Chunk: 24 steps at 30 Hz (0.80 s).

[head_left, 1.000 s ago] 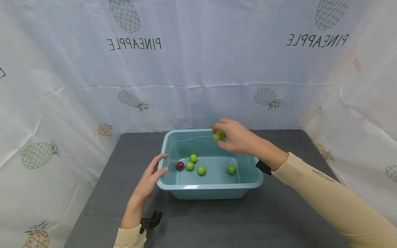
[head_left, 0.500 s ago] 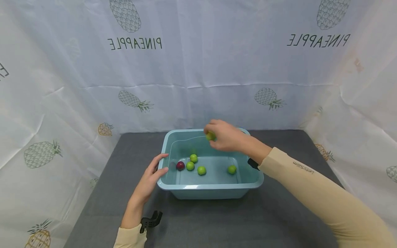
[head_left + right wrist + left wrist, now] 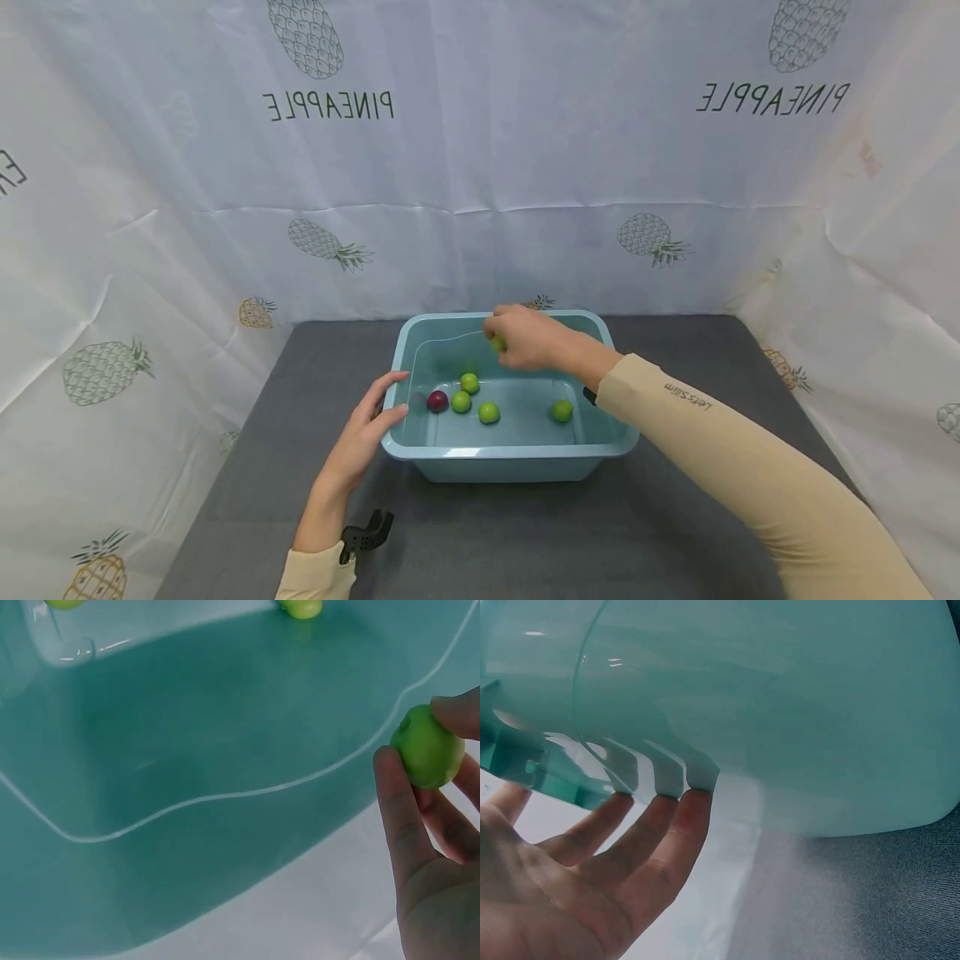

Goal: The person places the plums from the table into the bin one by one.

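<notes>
A light blue-green plastic basin (image 3: 510, 452) stands on the dark table. My right hand (image 3: 528, 337) pinches a small round green fruit (image 3: 427, 746) between thumb and fingers, above the basin's back part. At the left, my left hand (image 3: 363, 425) holds the basin's rim; its fingertips (image 3: 699, 801) touch the outer wall in the left wrist view. Several small green fruits lie on the basin's floor, among them one green fruit (image 3: 488, 412) near the middle and another green fruit (image 3: 562, 410) to the right. A dark red fruit (image 3: 437, 402) lies at the left.
The dark grey cloth (image 3: 465, 533) covers the table in front of the basin and at both sides. White curtains (image 3: 480, 167) printed with pineapples hang behind and along the sides. Inside the basin, a thin pale line (image 3: 247, 793) runs along the wall.
My right hand has moved left and slightly down over the basin with the green fruit. The left hand stays on the rim, and the fruits in the basin keep their places.
</notes>
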{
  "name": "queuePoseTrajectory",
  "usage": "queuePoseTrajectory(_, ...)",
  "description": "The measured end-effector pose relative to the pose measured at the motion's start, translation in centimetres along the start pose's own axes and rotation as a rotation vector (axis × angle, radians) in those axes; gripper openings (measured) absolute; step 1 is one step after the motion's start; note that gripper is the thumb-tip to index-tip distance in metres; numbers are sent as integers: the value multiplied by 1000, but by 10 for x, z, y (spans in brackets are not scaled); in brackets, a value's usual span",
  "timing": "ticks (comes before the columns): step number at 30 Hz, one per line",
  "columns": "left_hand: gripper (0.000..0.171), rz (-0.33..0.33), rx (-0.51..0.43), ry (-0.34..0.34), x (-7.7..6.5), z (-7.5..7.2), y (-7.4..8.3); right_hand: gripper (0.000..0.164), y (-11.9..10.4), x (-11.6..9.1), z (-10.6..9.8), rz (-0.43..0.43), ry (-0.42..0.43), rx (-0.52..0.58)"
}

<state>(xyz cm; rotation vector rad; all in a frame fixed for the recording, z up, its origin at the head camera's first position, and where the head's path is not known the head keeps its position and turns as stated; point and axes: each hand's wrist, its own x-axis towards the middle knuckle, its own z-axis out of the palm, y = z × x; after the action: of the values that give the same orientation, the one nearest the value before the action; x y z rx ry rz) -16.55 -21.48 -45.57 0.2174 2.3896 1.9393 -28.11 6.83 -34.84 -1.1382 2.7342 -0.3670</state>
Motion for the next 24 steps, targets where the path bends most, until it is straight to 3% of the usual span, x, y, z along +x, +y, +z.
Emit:
queuePoseTrajectory(19, 46, 12, 2, 7, 0, 1, 0, 30, 9, 14, 31, 48, -145, -37)
queuePoseTrajectory(24, 47, 11, 6, 6, 0, 0, -1, 33, 7, 14, 39, 43, -180, -110)
